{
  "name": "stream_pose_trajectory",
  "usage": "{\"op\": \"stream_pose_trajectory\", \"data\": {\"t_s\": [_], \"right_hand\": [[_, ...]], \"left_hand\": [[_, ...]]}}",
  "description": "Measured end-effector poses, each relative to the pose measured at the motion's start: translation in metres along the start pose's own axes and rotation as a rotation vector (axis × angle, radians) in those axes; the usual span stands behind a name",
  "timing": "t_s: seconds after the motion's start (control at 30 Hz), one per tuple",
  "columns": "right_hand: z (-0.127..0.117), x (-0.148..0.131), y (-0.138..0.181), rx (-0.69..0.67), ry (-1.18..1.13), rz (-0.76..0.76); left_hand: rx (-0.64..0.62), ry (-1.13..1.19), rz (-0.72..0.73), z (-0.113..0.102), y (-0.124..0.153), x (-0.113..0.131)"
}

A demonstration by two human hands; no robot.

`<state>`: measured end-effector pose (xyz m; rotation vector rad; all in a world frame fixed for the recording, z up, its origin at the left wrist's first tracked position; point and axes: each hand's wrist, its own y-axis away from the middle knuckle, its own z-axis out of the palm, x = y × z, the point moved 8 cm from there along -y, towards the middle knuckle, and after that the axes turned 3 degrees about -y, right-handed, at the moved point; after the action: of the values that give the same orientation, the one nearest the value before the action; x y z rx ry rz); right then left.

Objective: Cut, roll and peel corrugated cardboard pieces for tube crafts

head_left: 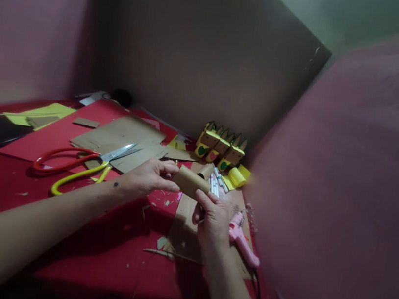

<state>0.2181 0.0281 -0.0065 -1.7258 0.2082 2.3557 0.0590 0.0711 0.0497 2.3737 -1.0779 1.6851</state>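
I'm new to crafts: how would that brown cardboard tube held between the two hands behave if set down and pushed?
The brown cardboard tube would probably roll, given its rounded body. It is likely light, being plain cardboard held near its ends by the left hand and right hand. It seems fairly stiff, its outline straight between them.

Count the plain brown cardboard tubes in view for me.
2. One cardboard tube is held between the left hand and right hand; a second tube is just beyond it, left of the yellow paper roll. Others could be hidden behind the hands.
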Motion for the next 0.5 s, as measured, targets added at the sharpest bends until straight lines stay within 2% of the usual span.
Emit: {"op": "stream_pose_trajectory", "data": {"t_s": [0.1,0.27,0.5], "right_hand": [[-0.001,-0.002,0.0,-0.031,-0.005,-0.029],[-0.002,-0.006,0.0,-0.062,-0.018,-0.048],[-0.001,0.0,0.0,-0.098,-0.028,0.032]], "left_hand": [[-0.017,0.067,-0.051,-0.001,0.001,-0.004],[0.006,0.34,-0.278,0.002,0.001,-0.031],[-0.022,0.358,-0.318,0.01,0.001,-0.037]]}}
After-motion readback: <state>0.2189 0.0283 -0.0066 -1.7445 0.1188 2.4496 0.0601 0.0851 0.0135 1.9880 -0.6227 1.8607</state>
